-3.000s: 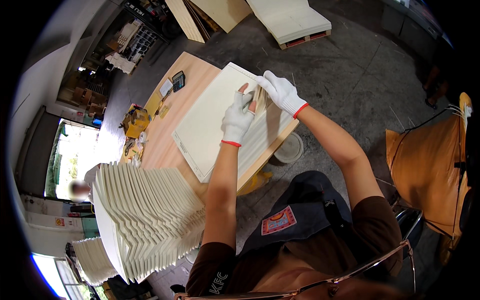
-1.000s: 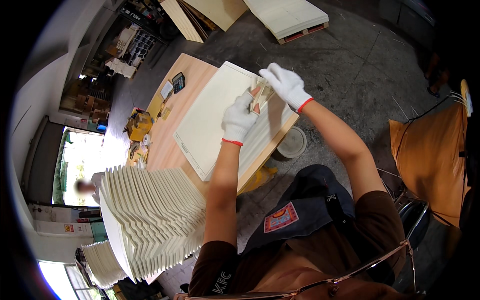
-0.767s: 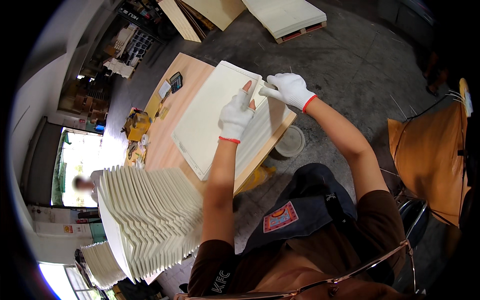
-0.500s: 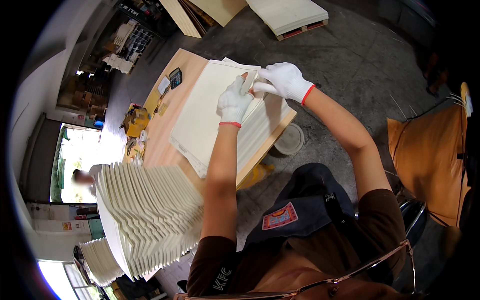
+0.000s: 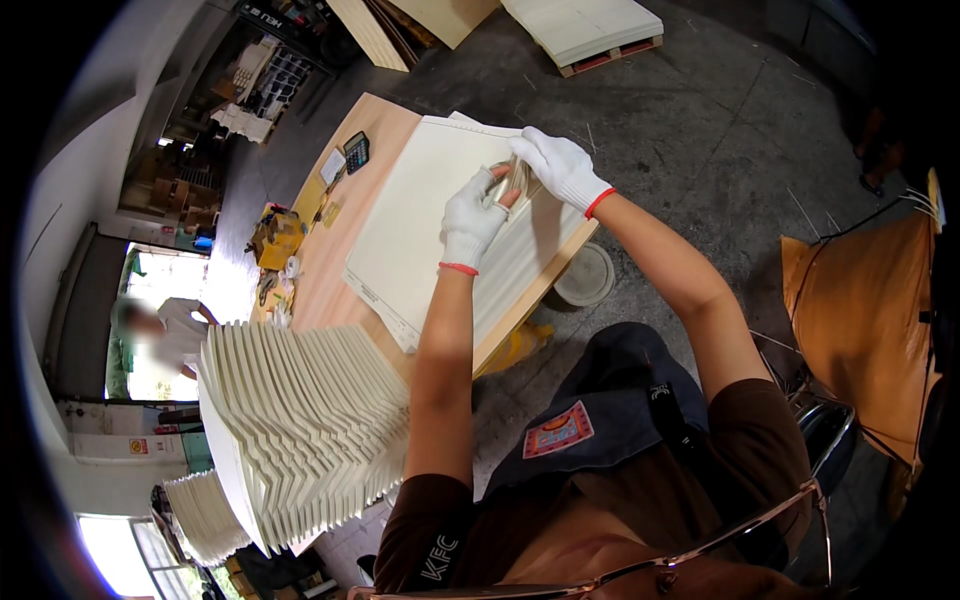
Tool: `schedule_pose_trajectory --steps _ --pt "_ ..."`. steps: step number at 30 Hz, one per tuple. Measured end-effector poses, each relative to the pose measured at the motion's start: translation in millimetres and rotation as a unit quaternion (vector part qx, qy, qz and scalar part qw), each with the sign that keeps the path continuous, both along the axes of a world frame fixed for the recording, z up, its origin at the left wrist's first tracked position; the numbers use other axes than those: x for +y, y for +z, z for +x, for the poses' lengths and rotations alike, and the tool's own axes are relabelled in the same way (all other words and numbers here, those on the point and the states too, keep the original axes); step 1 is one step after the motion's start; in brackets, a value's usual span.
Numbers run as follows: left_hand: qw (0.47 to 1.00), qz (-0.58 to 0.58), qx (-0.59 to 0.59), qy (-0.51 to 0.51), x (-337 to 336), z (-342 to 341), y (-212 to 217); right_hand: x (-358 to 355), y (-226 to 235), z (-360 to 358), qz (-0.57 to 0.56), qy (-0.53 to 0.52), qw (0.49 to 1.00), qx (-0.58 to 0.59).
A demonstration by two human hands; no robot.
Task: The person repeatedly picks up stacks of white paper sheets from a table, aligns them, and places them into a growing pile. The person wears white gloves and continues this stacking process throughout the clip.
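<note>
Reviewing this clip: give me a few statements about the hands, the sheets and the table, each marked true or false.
1. Both hands wear white gloves with red cuffs. True: left hand, right hand.
2. The hands are far apart, one on each end of the table. False: they meet over the cream sheets on the wooden table, pinching a small pale tool between them.
3. A calculator lies at the table's far end. True.
4. The fanned stack of white sheets stands on the person's right. False: it is on their left.
5. A round lid-like disc lies on the floor beside the table. True.
</note>
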State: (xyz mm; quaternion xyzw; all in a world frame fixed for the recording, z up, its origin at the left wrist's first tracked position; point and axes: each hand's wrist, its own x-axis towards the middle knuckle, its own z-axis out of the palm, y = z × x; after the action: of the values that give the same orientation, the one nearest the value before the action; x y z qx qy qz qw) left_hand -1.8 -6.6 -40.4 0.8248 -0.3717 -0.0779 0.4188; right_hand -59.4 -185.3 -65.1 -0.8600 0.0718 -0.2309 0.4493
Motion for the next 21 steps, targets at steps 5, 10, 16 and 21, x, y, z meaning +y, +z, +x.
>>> schedule_pose_trajectory --steps 5,10,16,21 --pt "1.0 -0.011 0.01 -0.016 2.0 5.8 -5.9 -0.8 -1.7 -1.6 -0.004 0.003 1.0 -0.013" --pt "1.0 -0.003 0.001 -0.008 5.4 10.6 -10.2 1.0 -2.1 -0.5 -0.005 -0.001 1.0 -0.02" --pt "1.0 -0.001 0.0 -0.013 0.8 1.1 1.9 -1.5 -4.6 -0.6 -0.006 -0.009 1.0 -0.019" --pt "1.0 0.011 0.029 -0.002 2.5 2.5 1.8 0.2 -4.2 -0.7 0.0 -0.005 1.0 -0.023"
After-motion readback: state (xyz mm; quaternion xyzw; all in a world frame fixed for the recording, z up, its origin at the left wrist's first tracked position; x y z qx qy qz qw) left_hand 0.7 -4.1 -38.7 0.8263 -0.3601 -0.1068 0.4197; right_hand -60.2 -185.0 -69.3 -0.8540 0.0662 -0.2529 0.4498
